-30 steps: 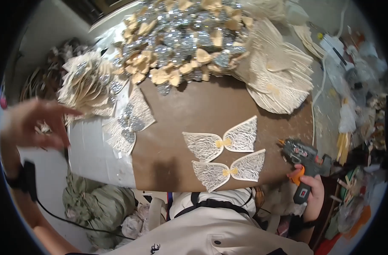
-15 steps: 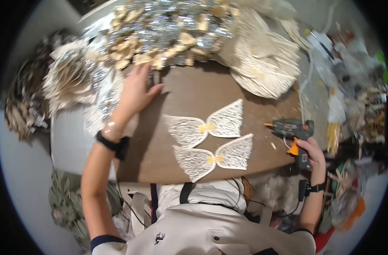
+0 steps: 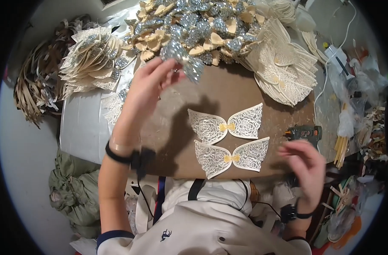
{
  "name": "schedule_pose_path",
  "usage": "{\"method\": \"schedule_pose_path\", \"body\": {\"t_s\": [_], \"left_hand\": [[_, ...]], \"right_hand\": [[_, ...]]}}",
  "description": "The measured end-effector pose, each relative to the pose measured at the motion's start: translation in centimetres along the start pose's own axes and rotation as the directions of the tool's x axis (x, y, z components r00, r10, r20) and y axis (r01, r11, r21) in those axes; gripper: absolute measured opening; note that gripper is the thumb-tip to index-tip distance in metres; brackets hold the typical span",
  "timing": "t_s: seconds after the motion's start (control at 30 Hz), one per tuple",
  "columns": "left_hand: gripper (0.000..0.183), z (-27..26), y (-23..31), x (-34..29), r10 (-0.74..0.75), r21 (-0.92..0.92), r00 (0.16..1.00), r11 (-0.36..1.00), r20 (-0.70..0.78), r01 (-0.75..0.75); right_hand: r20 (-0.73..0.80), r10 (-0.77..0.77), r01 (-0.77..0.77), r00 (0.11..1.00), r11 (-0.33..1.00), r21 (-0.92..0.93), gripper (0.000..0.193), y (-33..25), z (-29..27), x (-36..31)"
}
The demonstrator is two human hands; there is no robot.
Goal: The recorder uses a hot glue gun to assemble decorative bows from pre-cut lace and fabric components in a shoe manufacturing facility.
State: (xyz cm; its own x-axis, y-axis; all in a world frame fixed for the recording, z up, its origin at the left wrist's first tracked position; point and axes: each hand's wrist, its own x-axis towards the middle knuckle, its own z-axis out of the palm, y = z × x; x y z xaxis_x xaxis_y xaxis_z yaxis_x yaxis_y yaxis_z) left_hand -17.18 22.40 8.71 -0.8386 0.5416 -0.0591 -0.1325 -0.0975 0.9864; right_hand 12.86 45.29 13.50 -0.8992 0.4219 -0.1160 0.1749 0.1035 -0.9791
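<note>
Pinched in my left hand point(image 3: 153, 83) is a silver glitter bow point(image 3: 182, 60), held in front of the heap of similar bows point(image 3: 202, 25). My right hand point(image 3: 306, 163) is off the table's right part, fingers apart and bent, holding nothing. Just beyond it lies a dark glue gun point(image 3: 306, 132) with an orange tip. Between my hands, two white lace wing shapes lie one above the other: the far wing piece point(image 3: 245, 121) and the near wing piece point(image 3: 213, 155). Each has a small yellow bow at its centre.
A stack of white lace wings point(image 3: 287, 63) lies at the far right of the brown board point(image 3: 168, 144). More lace pieces point(image 3: 94, 59) are piled at the left. Glue sticks point(image 3: 341, 140) and plastic bags hang at the right; a white cord point(image 3: 319, 95) runs there.
My left hand has lifted a glitter bow from the heap and moved right. My right hand has let go of the glue gun, which now lies on the table. The view has shifted slightly.
</note>
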Motion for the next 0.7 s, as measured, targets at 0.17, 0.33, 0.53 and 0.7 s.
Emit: {"method": "schedule_pose_path", "body": {"t_s": [0.17, 0.33, 0.53, 0.7], "left_hand": [[0.027, 6.6, -0.2, -11.3, -0.251, -0.322, 0.947, 0.896, 0.199, 0.305], [0.022, 5.8, -2.8, -16.3, -0.217, 0.053, 0.911, 0.976, 0.351, 0.212], [0.022, 6.8, -4.7, -14.4, -0.213, 0.298, 0.964, 0.941, 0.161, 0.158], [0.026, 7.4, -5.8, -9.1, -0.223, 0.343, 0.971, 0.922, 0.087, 0.181]], "right_hand": [[0.523, 0.092, -0.458, 0.847, 0.625, 0.632, 0.051, 3.2, 6.7, 2.6], [0.479, 0.121, -0.130, 0.870, 0.991, -0.013, 0.028, 4.4, 5.0, 1.2], [0.300, 0.400, -0.423, 0.866, 0.906, 0.013, 0.022, 3.6, 6.0, 2.6], [0.062, 0.425, -0.425, 0.903, 0.905, -0.021, 0.022, 4.3, 5.8, 7.8]]}}
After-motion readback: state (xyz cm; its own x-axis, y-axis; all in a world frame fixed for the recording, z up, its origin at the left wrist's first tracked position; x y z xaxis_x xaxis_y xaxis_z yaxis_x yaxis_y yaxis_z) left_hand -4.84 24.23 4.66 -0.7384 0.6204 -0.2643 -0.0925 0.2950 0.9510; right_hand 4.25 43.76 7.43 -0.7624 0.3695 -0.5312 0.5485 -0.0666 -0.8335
